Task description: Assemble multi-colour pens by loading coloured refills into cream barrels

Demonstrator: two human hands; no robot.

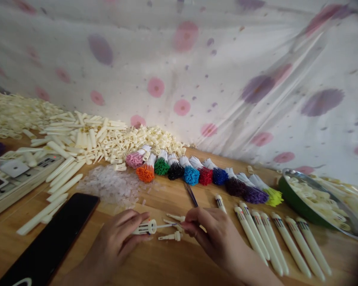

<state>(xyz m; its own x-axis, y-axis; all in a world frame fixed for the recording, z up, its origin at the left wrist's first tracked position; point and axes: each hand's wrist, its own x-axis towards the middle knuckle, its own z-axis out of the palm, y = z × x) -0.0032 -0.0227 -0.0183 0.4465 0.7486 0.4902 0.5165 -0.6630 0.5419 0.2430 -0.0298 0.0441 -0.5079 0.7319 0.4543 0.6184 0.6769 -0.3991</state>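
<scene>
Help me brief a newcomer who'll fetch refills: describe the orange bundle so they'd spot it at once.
On the wooden table, find the row of colour-tipped pen refill bundles across the middle. Second from its left end, between the pink-tipped bundle and the green-tipped bundle, sits the orange-tipped bundle. Its bright orange colour sets it apart from its neighbours.

Your right hand [216,230] hid the thin white tube's [166,225] right end; the near edge cropped the black phone [52,238].
</scene>
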